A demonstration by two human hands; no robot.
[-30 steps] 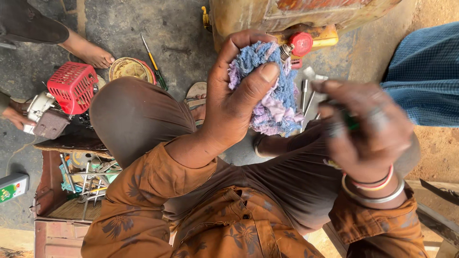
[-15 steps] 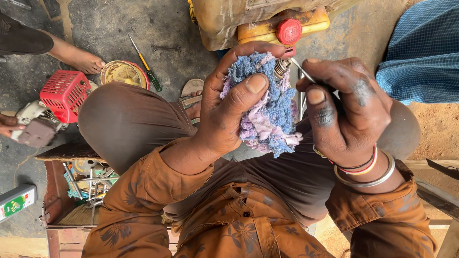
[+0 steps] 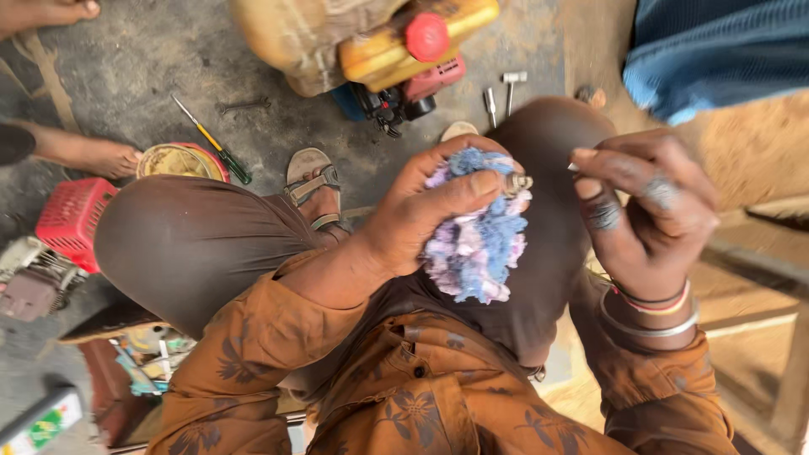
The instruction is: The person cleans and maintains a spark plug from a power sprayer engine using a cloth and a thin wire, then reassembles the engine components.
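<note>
Gripping a blue-purple rag, left hand; right hand pinches a thin metal piece.

A yellow plastic jerrycan with a round red cap lies at twelve o'clock, tilted, resting on a dirty tan container just to its left. At ten o'clock a round tin with a red rim stands open on the ground, its inside yellowish. At seven o'clock, in the bottom corner, a flat white box shows a green label with a spot of yellow and red; only part of it is in view.
</note>
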